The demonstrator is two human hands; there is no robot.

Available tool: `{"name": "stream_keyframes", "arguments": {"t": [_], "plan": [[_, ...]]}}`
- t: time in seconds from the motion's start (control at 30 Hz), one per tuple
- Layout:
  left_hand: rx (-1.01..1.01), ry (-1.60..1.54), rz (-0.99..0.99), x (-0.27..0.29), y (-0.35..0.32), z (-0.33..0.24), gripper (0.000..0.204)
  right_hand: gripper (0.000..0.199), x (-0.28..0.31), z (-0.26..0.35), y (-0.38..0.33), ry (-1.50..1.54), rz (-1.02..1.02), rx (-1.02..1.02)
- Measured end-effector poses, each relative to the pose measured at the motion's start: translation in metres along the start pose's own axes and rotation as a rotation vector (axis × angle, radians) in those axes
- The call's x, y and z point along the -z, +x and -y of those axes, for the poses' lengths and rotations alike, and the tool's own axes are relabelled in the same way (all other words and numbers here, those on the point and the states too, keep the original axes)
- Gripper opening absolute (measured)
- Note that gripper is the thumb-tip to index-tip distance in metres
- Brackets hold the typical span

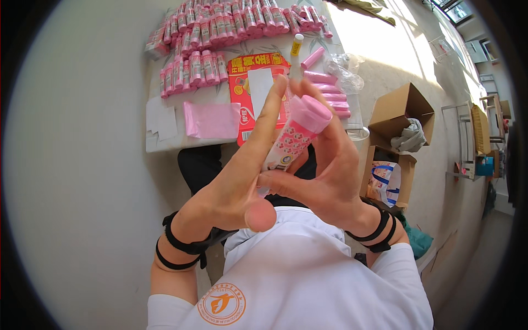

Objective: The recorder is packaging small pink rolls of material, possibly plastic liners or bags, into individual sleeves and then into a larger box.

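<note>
Above my lap, a pink plastic roll (pixel 294 135) in a printed sleeve tilts up to the right, between my two hands. My right hand (pixel 330 176) grips it, thumb on the near side and fingers behind. The fingers of my left hand (pixel 236 165) are stretched out straight, its palm side against the roll and its thumb pointing toward me. Part of the roll's lower end is hidden by the hands. Beyond them on the table lie a red printed cardboard sheet (pixel 242 113) with a white paper strip (pixel 258 88) and a flat pink plastic packet (pixel 212 121).
Many sleeved pink rolls (pixel 220 27) stand massed at the table's back. Bare pink rolls (pixel 333 98) and crumpled clear plastic (pixel 346 74) lie at its right, near a yellow bottle with a white cap (pixel 297 44). Open cardboard boxes (pixel 393 113) stand on the floor at right.
</note>
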State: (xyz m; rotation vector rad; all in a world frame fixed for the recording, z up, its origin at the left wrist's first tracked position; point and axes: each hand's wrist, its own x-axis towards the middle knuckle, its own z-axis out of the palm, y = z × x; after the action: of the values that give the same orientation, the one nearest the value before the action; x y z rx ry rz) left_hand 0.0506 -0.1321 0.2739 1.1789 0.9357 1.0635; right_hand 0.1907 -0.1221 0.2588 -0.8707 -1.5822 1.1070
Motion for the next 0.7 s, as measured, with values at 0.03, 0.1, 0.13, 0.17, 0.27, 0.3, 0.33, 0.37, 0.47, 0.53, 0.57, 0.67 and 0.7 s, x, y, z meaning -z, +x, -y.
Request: {"name": "stream_keyframes", "arguments": {"t": [0.03, 0.1, 0.13, 0.17, 0.27, 0.3, 0.33, 0.37, 0.47, 0.53, 0.57, 0.67, 0.7], "plan": [[0.019, 0.021, 0.03, 0.0, 0.001, -0.002, 0.141, 0.088, 0.0, 0.001, -0.002, 0.099, 0.074, -0.145], [0.039, 0.044, 0.061, 0.001, 0.002, -0.003, 0.141, 0.07, -0.009, 0.0, -0.006, 0.136, -0.014, -0.192], [0.006, 0.047, 0.058, 0.002, 0.003, -0.001, 0.14, 0.053, -0.013, 0.0, -0.006, 0.175, -0.099, -0.241], [-0.027, 0.05, 0.055, 0.002, 0.004, -0.001, 0.138, 0.053, -0.016, 0.001, -0.005, 0.176, -0.102, -0.242], [0.108, -0.133, 0.145, 0.008, 0.006, -0.013, 0.137, 0.042, -0.017, 0.003, -0.003, 0.297, -0.151, -0.303], [0.108, -0.131, 0.135, 0.013, 0.004, -0.007, 0.137, 0.039, -0.017, 0.001, -0.003, 0.289, -0.122, -0.344], [0.037, -0.171, 0.175, 0.019, 0.003, 0.007, 0.128, 0.035, -0.017, 0.001, -0.003, 0.278, -0.096, -0.384], [-0.035, -0.21, 0.215, 0.023, 0.002, 0.014, 0.123, 0.035, -0.017, 0.003, -0.001, 0.279, -0.089, -0.383], [0.112, -0.05, 0.254, 0.024, 0.007, 0.004, 0.109, 0.03, -0.014, 0.0, -0.001, 0.255, -0.086, -0.429], [0.063, -0.049, 0.246, 0.027, 0.006, 0.011, 0.09, 0.03, -0.014, -0.003, -0.002, 0.278, -0.057, -0.425], [0.015, -0.049, 0.243, 0.028, 0.006, 0.015, 0.072, 0.03, -0.017, -0.006, -0.002, 0.279, -0.055, -0.424], [-0.044, -0.119, 0.23, 0.025, 0.013, 0.02, 0.048, 0.028, -0.024, -0.011, 0.003, 0.263, -0.144, -0.321], [-0.043, -0.12, 0.229, 0.024, 0.013, 0.02, 0.048, 0.026, -0.022, -0.007, 0.006, 0.254, -0.107, -0.332]]}}
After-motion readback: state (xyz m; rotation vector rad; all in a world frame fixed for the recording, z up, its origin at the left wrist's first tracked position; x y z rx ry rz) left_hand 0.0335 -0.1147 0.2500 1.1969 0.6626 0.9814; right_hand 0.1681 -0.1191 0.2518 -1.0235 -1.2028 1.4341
